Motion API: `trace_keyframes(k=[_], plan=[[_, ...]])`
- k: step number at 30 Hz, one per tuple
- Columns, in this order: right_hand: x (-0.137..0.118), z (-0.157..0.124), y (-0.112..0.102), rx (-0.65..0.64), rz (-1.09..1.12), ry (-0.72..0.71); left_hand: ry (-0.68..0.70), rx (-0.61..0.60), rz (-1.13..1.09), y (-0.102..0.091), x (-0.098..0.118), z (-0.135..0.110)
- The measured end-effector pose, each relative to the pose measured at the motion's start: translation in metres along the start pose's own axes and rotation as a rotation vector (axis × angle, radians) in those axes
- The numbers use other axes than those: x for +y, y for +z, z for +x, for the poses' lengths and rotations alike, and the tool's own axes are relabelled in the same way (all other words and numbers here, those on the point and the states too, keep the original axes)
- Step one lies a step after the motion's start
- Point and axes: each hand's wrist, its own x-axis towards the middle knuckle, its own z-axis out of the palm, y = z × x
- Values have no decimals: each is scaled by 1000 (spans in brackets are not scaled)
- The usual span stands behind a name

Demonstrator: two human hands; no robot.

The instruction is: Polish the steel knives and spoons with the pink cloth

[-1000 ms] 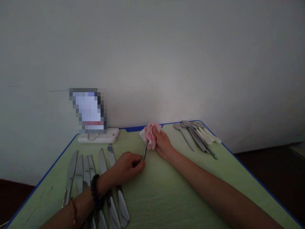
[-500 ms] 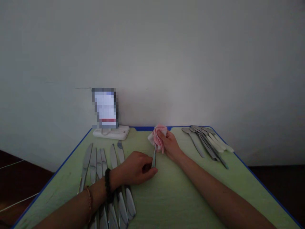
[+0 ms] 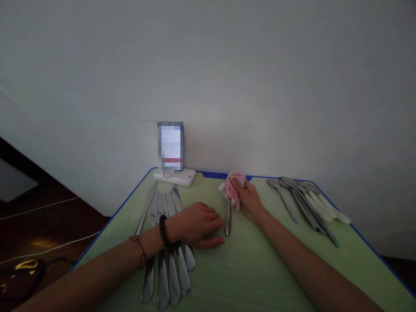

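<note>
A crumpled pink and white cloth (image 3: 233, 185) is pinched in my right hand (image 3: 248, 195), wrapped over the upper end of a piece of metal cutlery. Only its shiny handle (image 3: 228, 222) shows, pointing down towards me; the cloth hides the head, so its kind cannot be told. Just left of that handle is my left hand (image 3: 203, 225), empty, with thumb and fingers apart. My left forearm passes over a row of metal table knives (image 3: 173, 275) lying side by side on the green table (image 3: 240, 277).
Several spoons and other cutlery (image 3: 300, 203), some with white handles (image 3: 320, 206), lie in a pile at the right. A lit, blurred-out phone (image 3: 171, 147) stands on a white base (image 3: 175, 177) at the back left. Behind the table rises a grey wall (image 3: 276, 86).
My left hand has let go of the cutlery handle and its fingers have come apart beside it. The right hand keeps its hold on the cloth. My view has turned somewhat left.
</note>
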Motion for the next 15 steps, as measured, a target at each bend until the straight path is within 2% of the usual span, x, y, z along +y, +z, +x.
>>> trace_keyframes(k=[2,5,9,12,15], plan=[[-2,-1,2,20,41,18,-115,1,-4,-9,5,-10],[-3,-3,3,-20,53,22,-268,6,-89,-20,21,-31],[1,-1,2,-15,48,-12,-453,17,-105,-15,46,-54],[4,0,1,-12,30,-24,-461,26,-134,-5,51,-59],[5,-1,0,-10,-1,-47,-382,17,-150,-6,42,-58]])
